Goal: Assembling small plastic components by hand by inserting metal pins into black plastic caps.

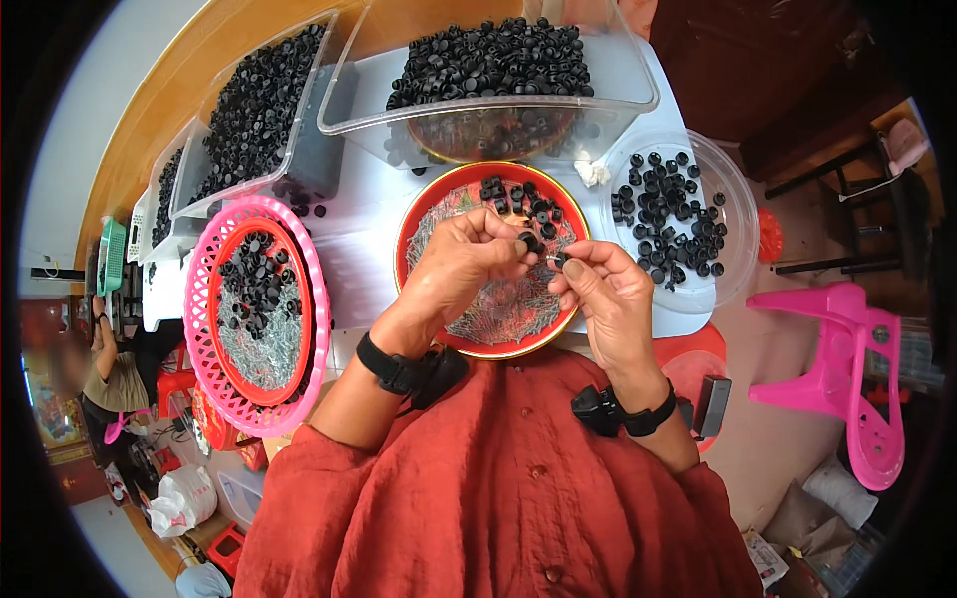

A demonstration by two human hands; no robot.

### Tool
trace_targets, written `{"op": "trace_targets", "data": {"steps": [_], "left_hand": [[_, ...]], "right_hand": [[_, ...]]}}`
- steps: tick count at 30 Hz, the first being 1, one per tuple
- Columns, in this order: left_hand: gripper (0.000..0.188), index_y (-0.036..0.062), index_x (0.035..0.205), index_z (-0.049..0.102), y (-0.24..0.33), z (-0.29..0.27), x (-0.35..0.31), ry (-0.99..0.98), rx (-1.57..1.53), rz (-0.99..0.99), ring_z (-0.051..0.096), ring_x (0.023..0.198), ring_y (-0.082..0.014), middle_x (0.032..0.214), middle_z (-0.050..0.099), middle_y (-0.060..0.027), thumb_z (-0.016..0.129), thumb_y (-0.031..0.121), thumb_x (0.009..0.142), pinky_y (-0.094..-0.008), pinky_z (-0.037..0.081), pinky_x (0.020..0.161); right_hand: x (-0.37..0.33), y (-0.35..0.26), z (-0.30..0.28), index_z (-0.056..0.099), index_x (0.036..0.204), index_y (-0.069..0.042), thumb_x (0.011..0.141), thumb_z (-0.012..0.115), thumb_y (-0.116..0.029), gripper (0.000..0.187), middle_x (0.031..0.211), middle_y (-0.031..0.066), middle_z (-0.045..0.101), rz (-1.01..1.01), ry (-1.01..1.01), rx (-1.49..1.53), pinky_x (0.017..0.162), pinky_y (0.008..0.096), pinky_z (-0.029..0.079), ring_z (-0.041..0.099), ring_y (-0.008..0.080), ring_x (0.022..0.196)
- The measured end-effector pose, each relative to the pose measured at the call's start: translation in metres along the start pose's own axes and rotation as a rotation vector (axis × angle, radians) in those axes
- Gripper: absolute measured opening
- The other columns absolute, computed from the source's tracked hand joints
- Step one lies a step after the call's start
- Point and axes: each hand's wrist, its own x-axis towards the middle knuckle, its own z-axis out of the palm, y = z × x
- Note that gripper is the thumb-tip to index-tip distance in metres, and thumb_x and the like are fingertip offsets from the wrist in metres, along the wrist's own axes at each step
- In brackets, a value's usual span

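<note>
Pinching a round black cap (528, 240) between thumb and forefinger, our left hand (454, 264) faces our right hand (613, 289), whose thumb and fingers close narrowly on another black piece (560, 261). Both grips sit at the fingertips, probably because parts so small need fine aiming, and the two pieces are near each other above the red dish (403, 234) (we cannot tell whether they touch). Working there presumably lets anything dropped land among the thin metal pins (498, 319) heaped below; loose caps (543, 209) lie grouped toward the dish's far side, likely for easy reach.

Just right of the dish, a round clear tub (736, 199) holds more black pieces, spread loosely. On our left, a pink basket (197, 299) carries a red tray (217, 319) of caps and pins. Two clear bins (334, 122) of black parts stand farther out, we judge, as bulk stock.

Under the dish and bins is a pale, smooth table (359, 259). Beyond it, a bright pink stool (837, 314) is on the floor (748, 419) at right, while at far left we see another person (115, 379) and a white plastic bag (184, 498).
</note>
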Motion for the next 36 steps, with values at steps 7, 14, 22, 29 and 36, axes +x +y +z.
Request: {"op": "trace_targets", "data": {"steps": [7, 14, 22, 29, 36], "left_hand": [[0.016, -0.0017, 0.097, 0.057, -0.002, -0.009, -0.023, -0.176, -0.266, -0.031, 0.062, 0.083, -0.0151, 0.096, 0.058, -0.0067, 0.061, -0.002, 0.081, -0.0245, 0.053, 0.072], [0.026, -0.0009, 0.111, 0.057, -0.016, -0.027, -0.032, -0.239, -0.339, -0.029, 0.062, 0.085, -0.0144, 0.101, 0.06, -0.008, 0.057, -0.001, 0.085, -0.0238, 0.053, 0.076], [0.027, -0.0031, 0.112, 0.056, -0.015, -0.026, -0.036, -0.176, -0.273, -0.018, 0.062, 0.083, -0.0126, 0.098, 0.062, -0.0098, 0.056, -0.001, 0.086, -0.023, 0.053, 0.076], [0.026, -0.0034, 0.109, 0.057, -0.018, -0.027, -0.037, -0.168, -0.177, 0.022, 0.06, 0.079, -0.0124, 0.096, 0.062, -0.0089, 0.058, -0.002, 0.083, -0.0231, 0.052, 0.074], [0.023, -0.003, 0.105, 0.058, -0.021, -0.028, -0.038, -0.143, -0.037, 0.149, 0.061, 0.08, -0.0146, 0.096, 0.061, -0.0097, 0.059, -0.002, 0.082, -0.0243, 0.052, 0.074]], "right_hand": [[-0.008, 0.0, 0.018, 0.059, 0.097, 0.003, 0.084, 0.06, -0.001, 0.014, 0.081, 0.007, 0.063, -0.034, -0.019, -0.087, 0.054, 0.0194, 0.047, 0.061, 0.0104, 0.069], [-0.015, 0.0, 0.029, 0.061, 0.097, 0.003, 0.082, 0.061, 0.002, 0.015, 0.086, 0.005, 0.063, -0.113, -0.013, -0.233, 0.058, 0.019, 0.048, 0.06, 0.0088, 0.072], [-0.013, 0.003, 0.037, 0.064, 0.092, 0.003, 0.078, 0.062, 0.007, 0.015, 0.089, 0.0065, 0.06, -0.274, -0.042, -0.43, 0.065, 0.0207, 0.049, 0.058, 0.0092, 0.077], [-0.013, 0.006, 0.043, 0.065, 0.087, 0.002, 0.074, 0.063, 0.009, 0.015, 0.087, 0.0081, 0.061, -0.435, -0.058, -0.656, 0.064, 0.0223, 0.05, 0.06, 0.0119, 0.074], [-0.012, 0.006, 0.044, 0.065, 0.085, 0.001, 0.073, 0.064, 0.009, 0.014, 0.084, 0.0078, 0.061, -0.467, -0.03, -0.713, 0.062, 0.0233, 0.051, 0.06, 0.012, 0.07]]}}
